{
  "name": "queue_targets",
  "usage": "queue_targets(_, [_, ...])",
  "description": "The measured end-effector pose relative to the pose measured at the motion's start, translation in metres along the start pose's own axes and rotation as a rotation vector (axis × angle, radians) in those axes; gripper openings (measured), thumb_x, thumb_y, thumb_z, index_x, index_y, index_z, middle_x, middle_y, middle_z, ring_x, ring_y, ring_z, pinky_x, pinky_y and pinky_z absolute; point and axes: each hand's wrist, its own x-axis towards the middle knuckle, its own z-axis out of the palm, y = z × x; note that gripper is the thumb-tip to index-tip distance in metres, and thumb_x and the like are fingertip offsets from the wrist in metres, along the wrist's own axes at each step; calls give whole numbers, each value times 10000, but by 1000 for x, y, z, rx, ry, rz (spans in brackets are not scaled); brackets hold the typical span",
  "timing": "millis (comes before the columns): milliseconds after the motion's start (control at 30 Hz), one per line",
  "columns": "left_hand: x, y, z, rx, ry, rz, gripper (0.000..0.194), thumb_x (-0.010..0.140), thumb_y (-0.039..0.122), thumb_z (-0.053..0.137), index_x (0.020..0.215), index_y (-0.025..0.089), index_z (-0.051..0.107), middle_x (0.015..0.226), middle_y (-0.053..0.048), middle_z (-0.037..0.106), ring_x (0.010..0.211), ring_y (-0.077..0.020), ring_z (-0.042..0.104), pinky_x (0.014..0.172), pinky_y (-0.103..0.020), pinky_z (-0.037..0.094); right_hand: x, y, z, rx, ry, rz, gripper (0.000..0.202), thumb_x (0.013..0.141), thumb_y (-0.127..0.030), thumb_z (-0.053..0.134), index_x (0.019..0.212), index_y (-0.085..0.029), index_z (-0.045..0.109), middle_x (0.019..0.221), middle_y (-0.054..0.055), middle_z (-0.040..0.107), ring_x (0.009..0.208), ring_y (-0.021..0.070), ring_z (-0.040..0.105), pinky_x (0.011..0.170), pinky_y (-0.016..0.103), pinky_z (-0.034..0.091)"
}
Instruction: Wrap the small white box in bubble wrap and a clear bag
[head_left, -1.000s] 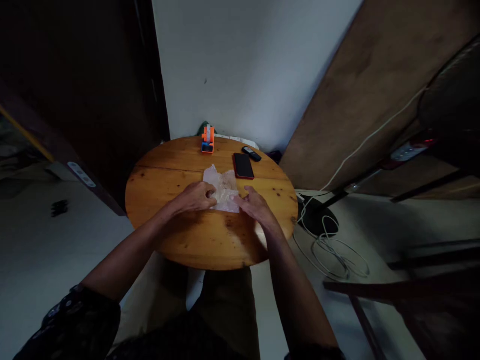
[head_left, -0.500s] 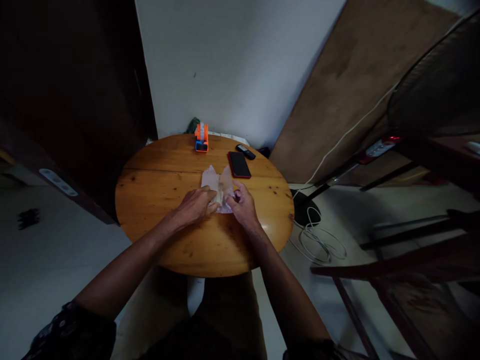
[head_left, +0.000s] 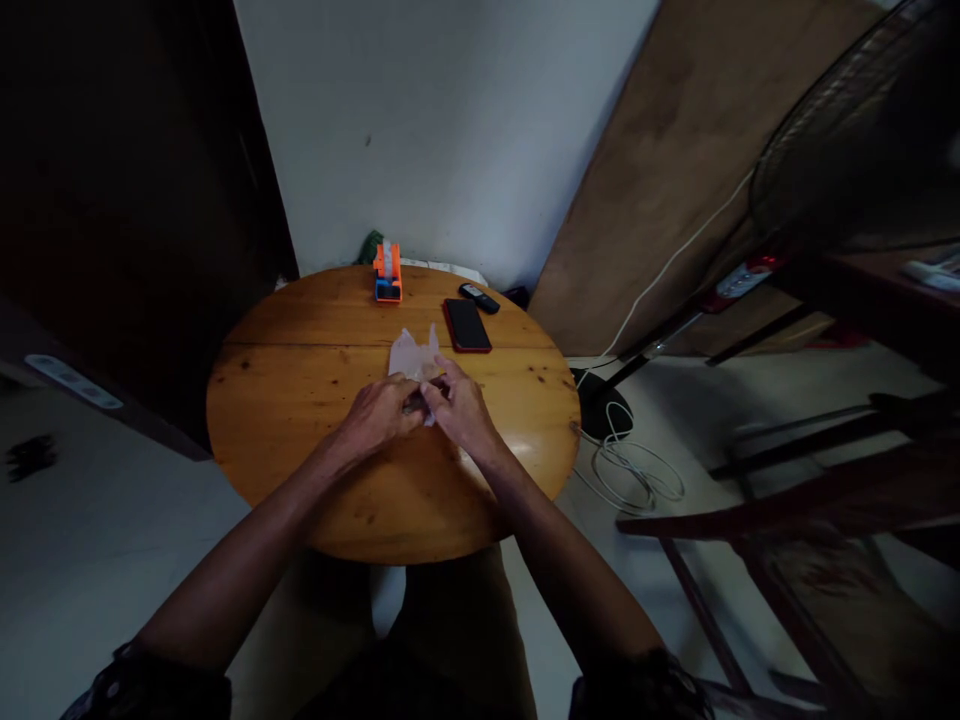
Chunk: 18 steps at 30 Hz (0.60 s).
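Note:
A crumpled, translucent whitish plastic bag point(head_left: 407, 355) lies on the round wooden table point(head_left: 300, 400), its loose upper end sticking out past my fingers. My left hand point(head_left: 384, 408) grips its lower left part with curled fingers. From the right, my right hand point(head_left: 459, 405) pinches the bag, its thumb close to the left fingertips. Between the hands a bit of the bundle shows, too dark and small to make out. Beyond the hands lie a dark tablet or phone with a red edge point(head_left: 467, 326) and a black handset point(head_left: 479, 298).
An orange and blue tape dispenser point(head_left: 388, 273) stands near the table's far edge, by the wall. To the right are a standing fan point(head_left: 739, 283), a coiled pale cable point(head_left: 637, 480) on the floor and a wooden chair point(head_left: 712, 525). A dark door point(head_left: 135, 200) is at left.
My right hand has moved left, closing in on my left hand. The bag is gathered narrower, with its right side folded in under my fingers. The view has shifted slightly.

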Motion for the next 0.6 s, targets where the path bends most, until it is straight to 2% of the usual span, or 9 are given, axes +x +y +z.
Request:
queue_targets(167, [-2, 1, 1, -77, 37, 14, 169, 783, 248, 585, 879, 164, 696, 767, -25, 586, 676, -156, 507, 622, -276, 353, -4, 8, -4, 95, -119, -98, 587, 886, -179, 510, 1469, -204, 448, 938, 32, 715, 803, 161, 646, 736, 283, 525])
queue_targets(267, [-3, 1, 0, -175, 62, -1, 227, 735, 218, 569, 922, 166, 687, 713, 7, 541, 624, -134, 461, 594, -265, 344, -1, 13, -5, 130, -182, -142, 686, 854, -119, 510, 1516, -236, 370, 1014, 25, 693, 735, 123, 611, 691, 258, 511])
queue_targets(333, [-5, -1, -2, -298, 56, -10, 314, 711, 210, 550, 997, 169, 674, 700, 25, 528, 610, -125, 458, 583, -250, 355, 2, 9, -6, 61, -228, -170, 745, 817, -101, 556, 1521, -245, 359, 1066, 31, 686, 704, 110, 592, 693, 259, 504])
queue_targets(433, [-6, -5, -3, -477, 44, -68, 449, 708, 233, 541, 1142, 164, 633, 733, 27, 576, 628, -125, 510, 585, -237, 393, 6, -7, -9, -135, -298, -234, 764, 774, -120, 641, 1491, -230, 401, 1145, 60, 686, 815, 154, 636, 784, 307, 511])
queue_targets(533, [-5, -10, 1, -544, 88, -135, 483, 733, 276, 556, 1194, 144, 608, 760, 8, 636, 654, -139, 564, 600, -246, 423, 9, -23, -12, -307, -360, -264, 729, 781, -146, 653, 1469, -196, 416, 1173, 96, 692, 951, 229, 668, 826, 354, 513])
queue_targets(600, [-3, -11, 5, -555, 128, -151, 512, 745, 293, 569, 1230, 131, 589, 744, 8, 649, 647, -142, 577, 601, -249, 432, 9, -29, -14, -374, -398, -258, 708, 802, -152, 627, 1473, -173, 401, 1155, 108, 703, 957, 250, 678, 811, 363, 518])
